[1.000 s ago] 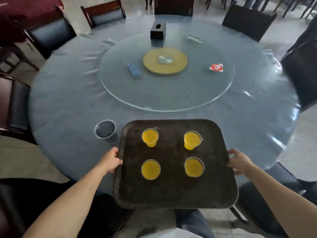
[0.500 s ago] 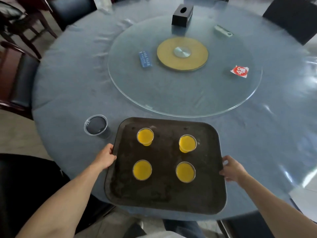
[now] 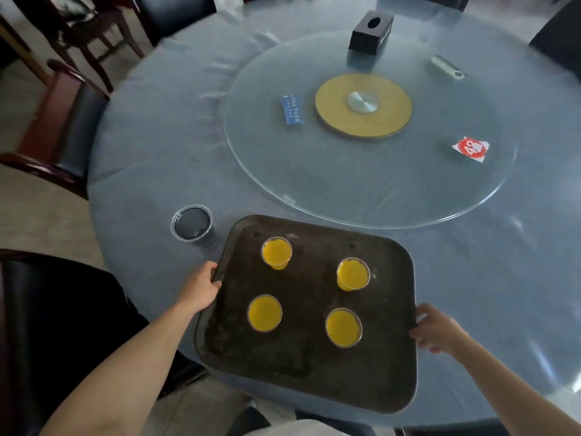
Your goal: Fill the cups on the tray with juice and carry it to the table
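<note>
A dark rectangular tray is over the near edge of the round table, its near part overhanging the edge. On it stand several clear cups of orange juice: far left, far right, near left, near right. My left hand grips the tray's left rim. My right hand grips its right rim. Whether the tray touches the tablecloth I cannot tell.
A clear cup of dark liquid stands just left of the tray's far corner. Beyond lies a glass turntable with a black tissue box, a blue pack and a red-white packet. Chairs ring the table.
The tray has moved forward over the table with both hands still on its rims. The view has closed in on the table and shifted left.
</note>
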A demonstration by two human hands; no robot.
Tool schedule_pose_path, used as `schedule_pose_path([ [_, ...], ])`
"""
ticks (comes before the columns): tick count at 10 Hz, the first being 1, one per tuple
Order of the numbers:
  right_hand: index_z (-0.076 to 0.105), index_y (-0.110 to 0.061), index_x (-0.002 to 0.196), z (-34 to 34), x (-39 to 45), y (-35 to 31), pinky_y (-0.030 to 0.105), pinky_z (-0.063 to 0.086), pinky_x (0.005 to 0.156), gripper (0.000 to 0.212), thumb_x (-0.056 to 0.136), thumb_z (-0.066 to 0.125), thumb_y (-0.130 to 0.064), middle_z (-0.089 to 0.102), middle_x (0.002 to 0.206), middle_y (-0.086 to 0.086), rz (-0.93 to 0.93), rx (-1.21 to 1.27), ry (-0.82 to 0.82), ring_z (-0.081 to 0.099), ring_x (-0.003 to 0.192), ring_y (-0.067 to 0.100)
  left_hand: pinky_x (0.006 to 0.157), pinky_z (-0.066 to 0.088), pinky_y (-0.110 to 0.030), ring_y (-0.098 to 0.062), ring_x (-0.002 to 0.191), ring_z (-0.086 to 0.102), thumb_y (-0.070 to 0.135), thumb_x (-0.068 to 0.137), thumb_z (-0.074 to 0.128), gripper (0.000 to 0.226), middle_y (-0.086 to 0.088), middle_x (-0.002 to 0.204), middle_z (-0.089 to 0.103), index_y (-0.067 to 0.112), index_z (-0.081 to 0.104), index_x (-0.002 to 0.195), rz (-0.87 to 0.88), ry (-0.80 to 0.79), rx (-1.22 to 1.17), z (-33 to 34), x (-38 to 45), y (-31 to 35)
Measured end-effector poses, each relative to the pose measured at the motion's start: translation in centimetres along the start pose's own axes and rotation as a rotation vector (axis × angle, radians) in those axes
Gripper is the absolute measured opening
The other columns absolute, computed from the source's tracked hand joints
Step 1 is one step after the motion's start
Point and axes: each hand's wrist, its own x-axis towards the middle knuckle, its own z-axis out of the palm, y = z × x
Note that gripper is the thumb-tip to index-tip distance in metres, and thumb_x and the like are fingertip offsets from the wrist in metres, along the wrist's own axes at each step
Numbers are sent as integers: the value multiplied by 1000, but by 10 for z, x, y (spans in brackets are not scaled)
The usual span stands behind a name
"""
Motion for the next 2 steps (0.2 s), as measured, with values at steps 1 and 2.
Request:
schedule_pose_path([
  [1,57,-13,131,-15,1,-12,40,58,72,43,91,74,-22,69,103,10,-102,-50,180,67,87,31,89,44,-38,-35,109,59,11,88,65,37,-15,116,63,7,57,124,31,108,22,2,-11,1],
  [2,59,-14,131,-23,-3,-20,44,55,86,43,94,71,-31,68,107,9,-188,12,371,66,97,32,89,45,-42,-34,107,59,14,88,66,33,-13,113,61,9,61,120,58,262,-16,4,-18,-3],
])
